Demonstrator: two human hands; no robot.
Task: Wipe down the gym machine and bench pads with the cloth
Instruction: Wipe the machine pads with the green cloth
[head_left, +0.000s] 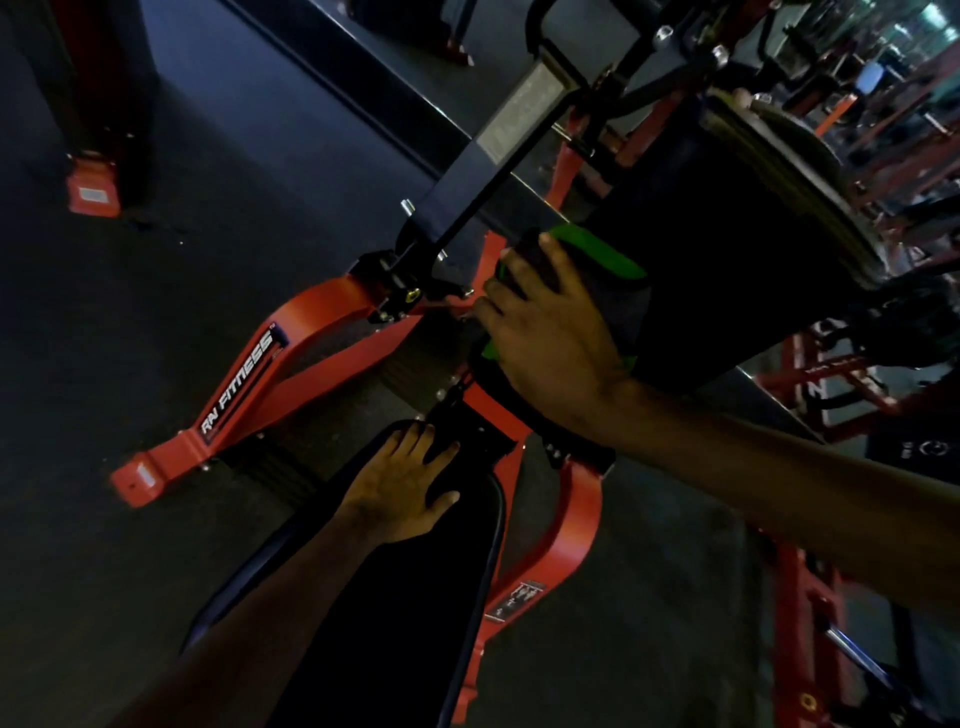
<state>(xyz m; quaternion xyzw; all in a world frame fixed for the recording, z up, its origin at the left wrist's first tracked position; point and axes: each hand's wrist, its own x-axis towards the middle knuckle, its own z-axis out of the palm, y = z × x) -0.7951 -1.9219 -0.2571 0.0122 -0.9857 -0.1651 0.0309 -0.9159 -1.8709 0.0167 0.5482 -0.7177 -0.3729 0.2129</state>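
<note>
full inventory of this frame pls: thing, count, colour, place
cloth: 1, green, on the back pad under the right hand
back pad: 1, black, upper right, angled
seat pad: 1, black, bottom centre
machine frame: 1, red, lettered, centre, feet on the floor
arm bar: 1, black, running up from the frame's pivot
floor: dark, around the machine
other machines: several, red, far right, count unclear
right hand: flat, pressing the cloth
left hand: open, flat on the seat pad
</note>
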